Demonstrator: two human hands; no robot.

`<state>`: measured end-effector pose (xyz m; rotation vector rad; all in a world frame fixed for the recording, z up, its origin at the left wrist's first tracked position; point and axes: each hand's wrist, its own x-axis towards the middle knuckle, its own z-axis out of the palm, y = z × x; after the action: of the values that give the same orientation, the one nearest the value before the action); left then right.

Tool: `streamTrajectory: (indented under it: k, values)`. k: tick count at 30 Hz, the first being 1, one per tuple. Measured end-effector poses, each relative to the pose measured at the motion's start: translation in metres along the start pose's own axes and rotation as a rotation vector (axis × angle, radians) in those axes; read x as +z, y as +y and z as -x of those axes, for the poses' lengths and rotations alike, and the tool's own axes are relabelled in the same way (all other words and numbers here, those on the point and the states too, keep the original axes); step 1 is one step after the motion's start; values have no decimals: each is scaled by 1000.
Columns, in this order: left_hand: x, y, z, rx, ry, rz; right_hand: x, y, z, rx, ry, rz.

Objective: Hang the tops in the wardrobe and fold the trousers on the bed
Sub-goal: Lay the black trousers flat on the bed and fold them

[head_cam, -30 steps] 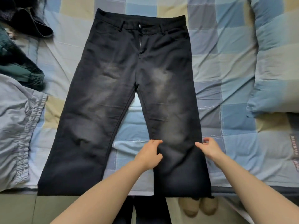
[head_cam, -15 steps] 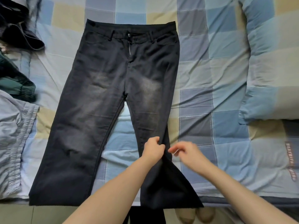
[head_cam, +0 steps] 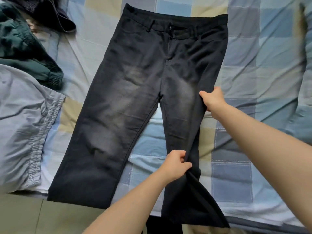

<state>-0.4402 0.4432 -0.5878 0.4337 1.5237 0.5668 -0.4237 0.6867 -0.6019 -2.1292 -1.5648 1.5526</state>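
Black trousers lie flat, front up, on the checked bed, left hand fingers pinching the right leg near the knee, right hand fingers gripping that leg's outer seam at the thigh, fabric bunched between.

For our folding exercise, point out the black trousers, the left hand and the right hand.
black trousers [head_cam: 121, 105]: head view, faded thigh of the flat leg.
left hand [head_cam: 175, 164]: head view, back of hand.
right hand [head_cam: 213, 99]: head view, back of hand.
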Motion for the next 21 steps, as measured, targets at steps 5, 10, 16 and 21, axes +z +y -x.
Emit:
streamTrajectory:
  k: [5, 10, 16, 21]
  values:
    - [-73, -10, 43, -75, -137, 235, 35, -45, 31, -225, 48, 2]
    - [-179, -37, 95, -59, -25, 218, 120, -122, 70, -464, 33, 24]
    - [-315, -133, 102, -190, 583, 101, 255, -178, 89, -312, -245, 359]
    - [-338, -191, 72, -305, 518, -58, 295, -146, 79, -452, -408, 1091]
